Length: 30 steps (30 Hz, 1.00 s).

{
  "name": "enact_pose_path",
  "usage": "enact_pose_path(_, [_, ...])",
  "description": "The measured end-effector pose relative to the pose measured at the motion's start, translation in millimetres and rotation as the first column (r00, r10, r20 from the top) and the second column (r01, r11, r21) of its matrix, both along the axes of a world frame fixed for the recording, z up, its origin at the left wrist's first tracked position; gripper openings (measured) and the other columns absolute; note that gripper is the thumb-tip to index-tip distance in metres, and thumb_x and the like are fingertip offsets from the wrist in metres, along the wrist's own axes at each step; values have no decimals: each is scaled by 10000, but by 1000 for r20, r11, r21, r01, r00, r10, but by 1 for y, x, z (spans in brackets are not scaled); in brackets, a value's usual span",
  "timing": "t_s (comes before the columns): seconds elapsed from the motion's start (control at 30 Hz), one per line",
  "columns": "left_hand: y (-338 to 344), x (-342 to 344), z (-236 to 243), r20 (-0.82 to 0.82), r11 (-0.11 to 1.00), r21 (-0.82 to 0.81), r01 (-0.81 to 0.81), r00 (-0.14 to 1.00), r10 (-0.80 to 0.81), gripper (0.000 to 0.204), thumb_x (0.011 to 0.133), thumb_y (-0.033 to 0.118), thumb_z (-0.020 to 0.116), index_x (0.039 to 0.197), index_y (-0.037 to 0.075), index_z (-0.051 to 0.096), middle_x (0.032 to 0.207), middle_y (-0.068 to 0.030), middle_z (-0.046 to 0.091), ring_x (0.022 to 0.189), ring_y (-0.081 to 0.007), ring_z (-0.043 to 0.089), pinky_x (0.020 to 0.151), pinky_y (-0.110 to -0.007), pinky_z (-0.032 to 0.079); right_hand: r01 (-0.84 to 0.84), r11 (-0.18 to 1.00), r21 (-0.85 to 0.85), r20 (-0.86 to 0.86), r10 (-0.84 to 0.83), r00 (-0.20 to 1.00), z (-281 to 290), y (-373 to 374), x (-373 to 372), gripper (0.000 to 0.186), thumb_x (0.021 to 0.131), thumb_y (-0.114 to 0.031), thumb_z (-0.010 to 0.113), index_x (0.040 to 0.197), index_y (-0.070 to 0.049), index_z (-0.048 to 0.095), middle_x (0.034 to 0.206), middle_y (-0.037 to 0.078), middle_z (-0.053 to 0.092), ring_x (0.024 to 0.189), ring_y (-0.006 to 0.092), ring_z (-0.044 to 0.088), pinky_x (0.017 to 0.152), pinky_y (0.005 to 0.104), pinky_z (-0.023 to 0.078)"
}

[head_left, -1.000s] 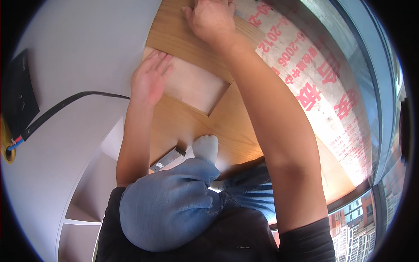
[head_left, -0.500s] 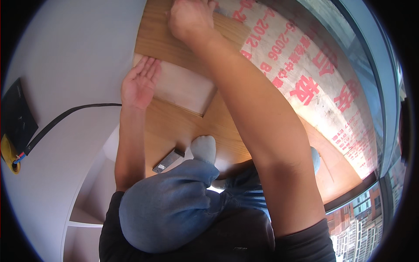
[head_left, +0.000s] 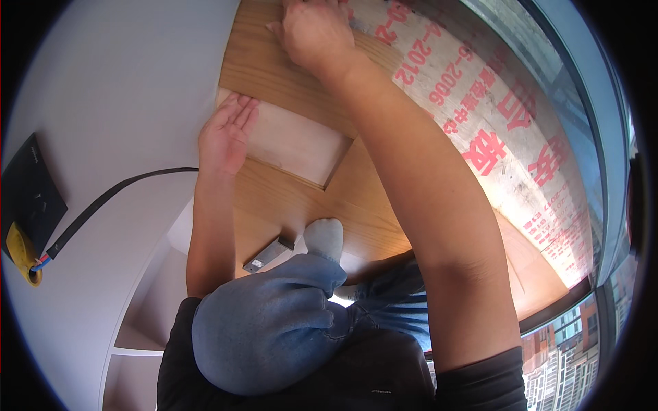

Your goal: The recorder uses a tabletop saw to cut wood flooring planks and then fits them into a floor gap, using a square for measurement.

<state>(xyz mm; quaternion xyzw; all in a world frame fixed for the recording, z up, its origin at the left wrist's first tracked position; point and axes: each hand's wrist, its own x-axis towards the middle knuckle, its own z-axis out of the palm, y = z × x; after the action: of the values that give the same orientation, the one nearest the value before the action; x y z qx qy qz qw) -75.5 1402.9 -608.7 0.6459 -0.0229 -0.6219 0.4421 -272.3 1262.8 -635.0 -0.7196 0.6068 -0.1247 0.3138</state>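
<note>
A brown wood-grain plank [head_left: 274, 72] lies across the top of the floor area, beside the white wall. My left hand [head_left: 227, 137] rests palm up by the wall, fingers stretched out, the tips at the plank's near edge. Whether they reach under that edge is hard to see. Below the plank a pale bare board [head_left: 295, 140] shows in a rectangular gap between laid wood planks [head_left: 370, 198]. My right hand [head_left: 317, 31] is curled low over the plank's far part, thumb against its surface. The upper picture edge cuts off its fingertips, so what they grip is hidden.
A grey-black block-like tool [head_left: 269, 255] lies by my socked foot [head_left: 323, 236]. Pale boards with red print [head_left: 473, 116] extend right to the window frame [head_left: 596, 103]. A black cable [head_left: 123, 185] leaves the wall near a black panel [head_left: 34, 192]. White shelving [head_left: 151, 308] stands lower left.
The whole view has shifted slightly, moving things right and down in the picture. The left fingers look a little more bent. Both hands stay at the plank.
</note>
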Motion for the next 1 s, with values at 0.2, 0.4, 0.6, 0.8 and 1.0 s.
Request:
enact_pose_path(0.2, [-2, -2, -2, 38, 999, 43, -27, 999, 25, 507, 986, 59, 520, 1416, -142, 342, 1343, -224, 487, 1282, -353, 507, 1146, -418, 409, 77, 992, 98, 88, -86, 992, 10, -4, 2, 698, 923, -317, 605, 1482, 32, 375, 1452, 255, 463, 1396, 500, 341, 1134, 578, 305])
enact_pose_path(0.4, [7, -2, 7, -1, 998, -60, 24, 1000, -24, 558, 985, 42, 507, 1457, -153, 282, 1440, -236, 429, 1382, -350, 419, 1173, -412, 375, 123, 992, -24, 43, -122, 992, 4, 5, 6, 570, 944, -234, 531, 1431, 48, 438, 1446, 249, 469, 1390, 492, 347, 1145, 568, 301])
enact_pose_path(0.6, [-2, -8, 3, 52, 996, 37, 82, 995, -83, 495, 1019, 81, 466, 1443, -135, 331, 1408, -231, 460, 1351, -348, 457, 1154, -430, 404, 92, 993, -74, 54, -88, 995, -1, 9, -22, 539, 927, -252, 588, 1388, 10, 489, 1441, 254, 468, 1364, 447, 389, 1111, 544, 353])
enact_pose_path(0.8, [1, 6, -2, 75, 1000, -22, 7, 997, -6, 420, 1015, 105, 544, 1364, -106, 446, 1290, -191, 561, 1263, -329, 553, 1105, -416, 459, 222, 939, -261, 21, -225, 974, -9, 65, -69, 333, 878, -297, 697, 1143, -99, 659, 1113, 162, 589, 1037, 379, 526, 916, 496, 434])
enact_pose_path(1.0, [-6, -3, -15, 244, 993, 118, -1, 969, -28, 414, 964, 250, 684, 1233, -47, 577, 1138, -133, 651, 1081, -251, 660, 965, -361, 547, 294, 886, -357, -26, -324, 946, -24, 90, -81, 325, 930, -308, 662, 1164, -82, 655, 1122, 159, 596, 1027, 383, 511, 935, 488, 394])
